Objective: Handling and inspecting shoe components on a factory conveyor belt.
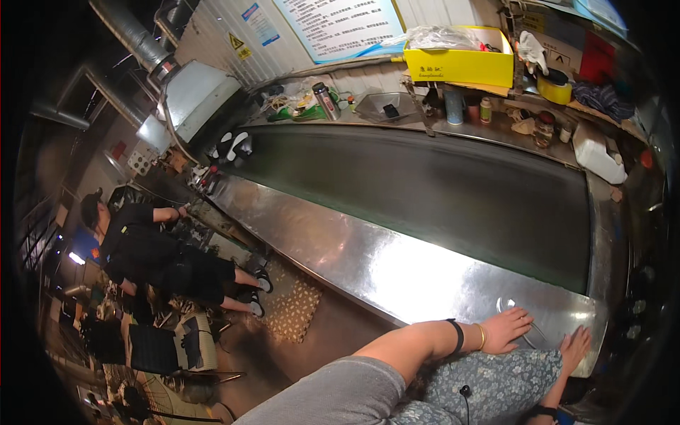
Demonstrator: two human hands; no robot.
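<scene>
My left hand (504,330) lies palm down on the shiny metal ledge (340,244), its fingers stretched out and nothing in them. Just beyond its fingertips is a small pale looped thing (506,304), too small to make out. A thin cord (525,338) runs beside that hand. Farther right, my right hand (575,348) rests flat at the ledge's near right end, fingers extended and nothing held. The wide dark conveyor belt (418,195) stretches behind the ledge. At its far left end stand black and white shoes (232,146), out of reach of both hands.
A shelf behind the belt holds a steel flask (326,101), a yellow box (459,62) and a white jug (597,154). A metal hood (195,103) covers the belt's left end. Left, a person in dark clothes (159,244) stands near a patterned mat (287,301).
</scene>
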